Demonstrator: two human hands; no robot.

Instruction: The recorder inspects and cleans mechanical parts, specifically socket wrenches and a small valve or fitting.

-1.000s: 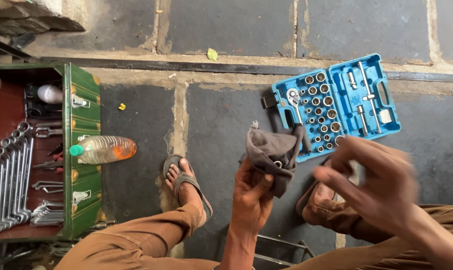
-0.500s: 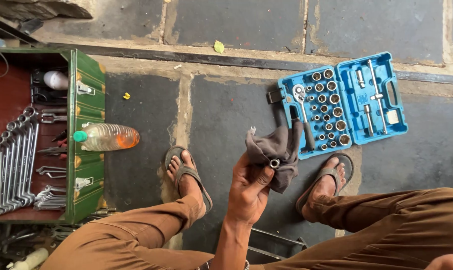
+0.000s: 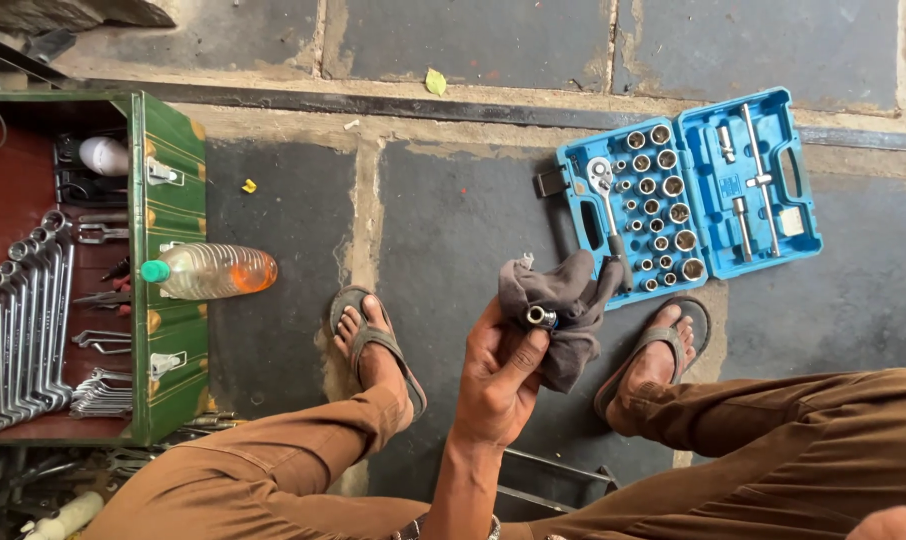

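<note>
Socket, small and shiny, sits pinched in the left hand, its fingers closed around it and a grey rag bunched behind; open end faces the camera. Blue socket case lies beyond on the floor. Right hand is barely in frame, grip unreadable

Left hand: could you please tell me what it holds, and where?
The left hand pinches a small metal socket by its sides against a grey rag.
</note>
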